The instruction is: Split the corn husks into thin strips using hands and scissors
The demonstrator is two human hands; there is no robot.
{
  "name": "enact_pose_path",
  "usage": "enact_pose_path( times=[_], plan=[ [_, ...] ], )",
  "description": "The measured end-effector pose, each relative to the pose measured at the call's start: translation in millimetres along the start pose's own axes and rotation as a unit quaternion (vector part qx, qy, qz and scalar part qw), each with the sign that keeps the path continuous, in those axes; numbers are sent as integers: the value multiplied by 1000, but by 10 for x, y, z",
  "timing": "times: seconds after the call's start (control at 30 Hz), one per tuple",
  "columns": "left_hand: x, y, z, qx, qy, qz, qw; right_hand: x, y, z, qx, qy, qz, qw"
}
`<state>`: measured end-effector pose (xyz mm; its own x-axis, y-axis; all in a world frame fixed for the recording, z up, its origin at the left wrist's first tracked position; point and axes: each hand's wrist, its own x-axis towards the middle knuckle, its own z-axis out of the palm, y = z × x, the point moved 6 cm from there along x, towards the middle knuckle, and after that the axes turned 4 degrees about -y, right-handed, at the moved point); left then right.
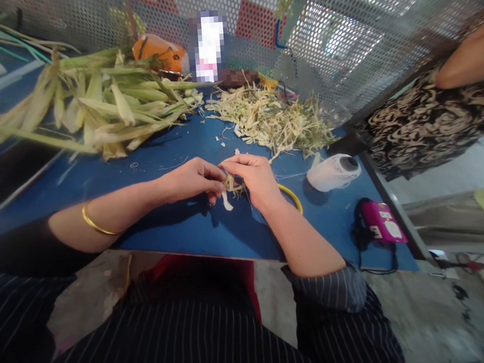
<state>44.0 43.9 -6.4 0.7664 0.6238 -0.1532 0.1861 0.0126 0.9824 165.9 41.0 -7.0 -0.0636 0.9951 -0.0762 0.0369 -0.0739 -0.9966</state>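
Over the blue table (246, 236), my left hand (196, 179) and my right hand (256, 178) meet, fingertips close together. Both pinch a small bundle of pale husk strips (230, 185), partly hidden by the fingers; one white strip hangs down below. A yellow ring (291, 193) shows beside my right wrist, partly covered by it. Thin thread runs from near my right hand to a white thread cone (328, 174) lying on its side. Behind my hands is a heap of shredded husk (274, 118), and whole green husks (112, 105) are piled at the back left.
A purple box (383, 222) with a black cable lies at the right edge. An orange packet (160, 53) and a blurred upright screen (209, 46) stand by the perforated metal panel (319, 49). Another person's arm (469, 58) and patterned clothing are at the right.
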Motion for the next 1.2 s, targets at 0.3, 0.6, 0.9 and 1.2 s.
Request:
enact_pose_path(
  times=[0.3,0.6,0.9,1.2],
  plan=[
    [-5,-32,23,-54,-9,-26,998,-15,-140,-96,-291,107,-177,934],
    [-12,-92,9,-84,-22,-46,995,-42,-216,-56,-367,121,-208,899],
    [-10,-142,38,-89,32,-81,992,-46,-211,25,-379,74,-246,889],
    [-16,-99,-84,-109,120,-58,985,47,-185,-137,-275,54,-191,941]
  ],
)
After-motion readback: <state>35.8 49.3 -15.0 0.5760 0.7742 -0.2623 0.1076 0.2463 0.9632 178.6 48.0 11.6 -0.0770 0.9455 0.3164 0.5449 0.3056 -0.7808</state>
